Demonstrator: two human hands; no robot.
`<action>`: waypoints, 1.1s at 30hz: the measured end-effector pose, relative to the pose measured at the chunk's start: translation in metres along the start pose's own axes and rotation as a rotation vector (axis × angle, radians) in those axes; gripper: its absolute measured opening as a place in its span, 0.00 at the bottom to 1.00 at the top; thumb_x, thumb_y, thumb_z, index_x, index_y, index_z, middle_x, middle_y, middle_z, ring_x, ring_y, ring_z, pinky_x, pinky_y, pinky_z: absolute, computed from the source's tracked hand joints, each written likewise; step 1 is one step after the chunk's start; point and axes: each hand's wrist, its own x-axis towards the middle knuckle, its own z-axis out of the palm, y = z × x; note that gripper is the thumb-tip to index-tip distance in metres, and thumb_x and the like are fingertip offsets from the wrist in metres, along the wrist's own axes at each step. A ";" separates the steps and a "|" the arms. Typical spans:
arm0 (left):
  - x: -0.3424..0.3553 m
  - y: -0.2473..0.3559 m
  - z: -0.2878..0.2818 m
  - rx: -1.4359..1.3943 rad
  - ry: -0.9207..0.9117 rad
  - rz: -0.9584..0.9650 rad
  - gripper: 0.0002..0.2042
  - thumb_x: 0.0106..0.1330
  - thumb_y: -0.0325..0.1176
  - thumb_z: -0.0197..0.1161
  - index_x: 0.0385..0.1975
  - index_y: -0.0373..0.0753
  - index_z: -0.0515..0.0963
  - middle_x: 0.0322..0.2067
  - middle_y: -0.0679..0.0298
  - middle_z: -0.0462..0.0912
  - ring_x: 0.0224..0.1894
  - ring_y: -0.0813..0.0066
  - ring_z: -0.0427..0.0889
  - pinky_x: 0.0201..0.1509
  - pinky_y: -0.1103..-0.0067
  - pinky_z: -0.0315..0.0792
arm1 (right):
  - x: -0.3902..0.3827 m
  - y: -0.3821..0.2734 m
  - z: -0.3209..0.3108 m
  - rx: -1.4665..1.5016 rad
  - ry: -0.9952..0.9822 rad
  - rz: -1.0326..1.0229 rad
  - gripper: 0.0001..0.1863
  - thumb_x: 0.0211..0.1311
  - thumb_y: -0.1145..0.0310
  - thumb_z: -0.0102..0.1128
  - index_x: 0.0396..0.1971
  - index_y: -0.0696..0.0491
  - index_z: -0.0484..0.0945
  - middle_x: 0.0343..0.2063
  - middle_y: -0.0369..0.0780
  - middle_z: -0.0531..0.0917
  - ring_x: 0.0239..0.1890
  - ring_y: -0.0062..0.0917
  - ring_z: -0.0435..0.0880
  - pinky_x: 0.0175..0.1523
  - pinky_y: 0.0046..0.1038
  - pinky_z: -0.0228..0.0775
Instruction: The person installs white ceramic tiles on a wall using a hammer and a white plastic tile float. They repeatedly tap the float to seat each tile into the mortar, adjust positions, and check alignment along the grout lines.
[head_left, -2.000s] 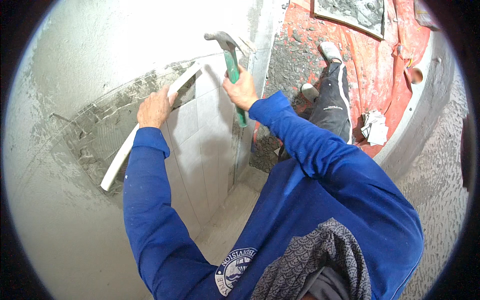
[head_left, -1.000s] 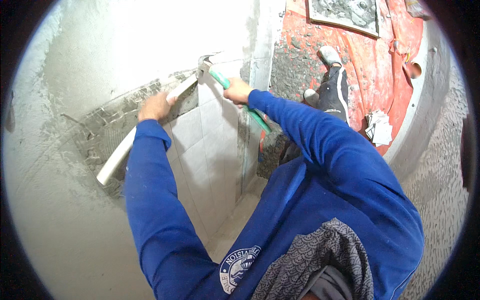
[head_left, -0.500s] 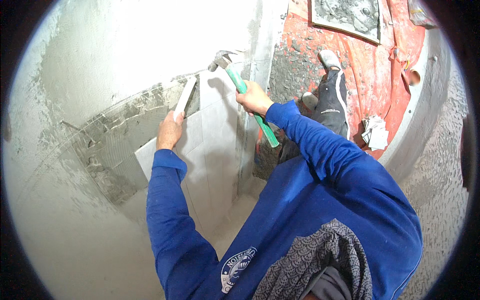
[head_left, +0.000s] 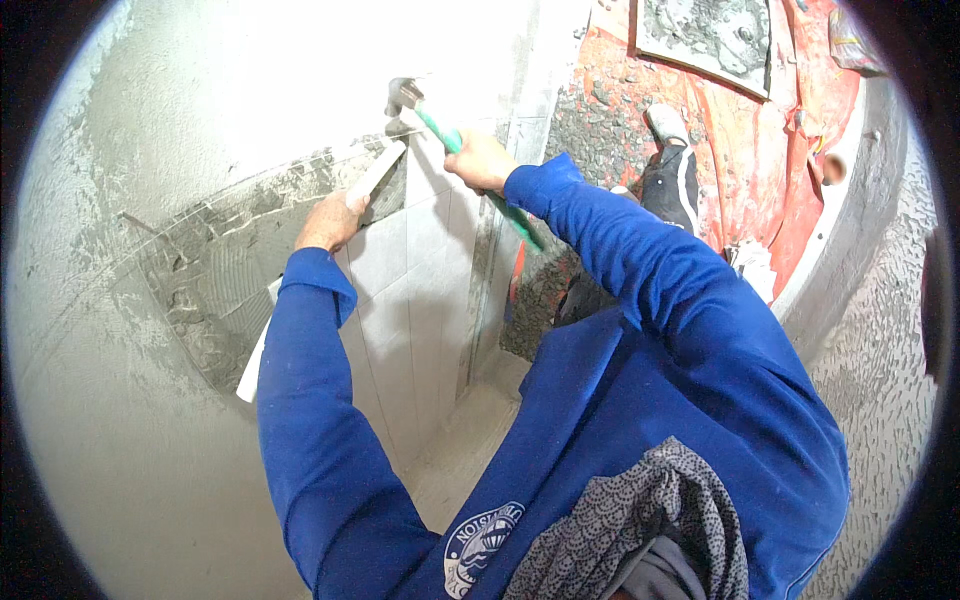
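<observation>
site: building under renovation, tiling job | grey tiles (head_left: 420,300) on wall | combed adhesive (head_left: 230,270) left of tiles | rubble (head_left: 590,120), red floor sheet (head_left: 770,170) right of tiles

left hand (head_left: 328,222) presses tile (head_left: 375,175) to mortared wall (head_left: 225,270) | right hand (head_left: 482,162) grips green-handled hammer (head_left: 405,97), head just above tile's top end

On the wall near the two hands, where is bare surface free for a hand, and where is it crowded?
Free: the smooth grey plaster above the combed mortar. Crowded: the top of the tiles, where the left hand holds a white strip and the right hand holds the hammer at it.
</observation>
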 end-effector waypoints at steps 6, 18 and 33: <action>0.012 -0.008 -0.001 0.000 -0.113 -0.151 0.24 0.68 0.50 0.53 0.46 0.31 0.77 0.40 0.43 0.82 0.45 0.47 0.81 0.48 0.61 0.73 | 0.000 0.000 -0.007 -0.135 -0.180 0.206 0.10 0.53 0.72 0.56 0.34 0.59 0.71 0.15 0.40 0.73 0.10 0.23 0.72 0.12 0.28 0.64; -0.048 -0.011 0.077 -0.346 0.286 -0.061 0.21 0.70 0.50 0.48 0.40 0.35 0.74 0.30 0.45 0.80 0.31 0.48 0.81 0.37 0.61 0.73 | -0.070 0.039 -0.029 0.382 -0.072 0.168 0.06 0.55 0.77 0.54 0.32 0.57 0.67 0.15 0.34 0.69 0.08 0.17 0.67 0.11 0.24 0.59; -0.048 0.011 0.049 0.301 0.187 -0.030 0.18 0.69 0.51 0.52 0.40 0.39 0.69 0.30 0.47 0.83 0.37 0.46 0.83 0.38 0.57 0.77 | -0.070 0.054 0.038 0.353 0.287 -0.104 0.09 0.57 0.73 0.59 0.36 0.54 0.70 0.14 0.31 0.70 0.11 0.15 0.68 0.14 0.21 0.59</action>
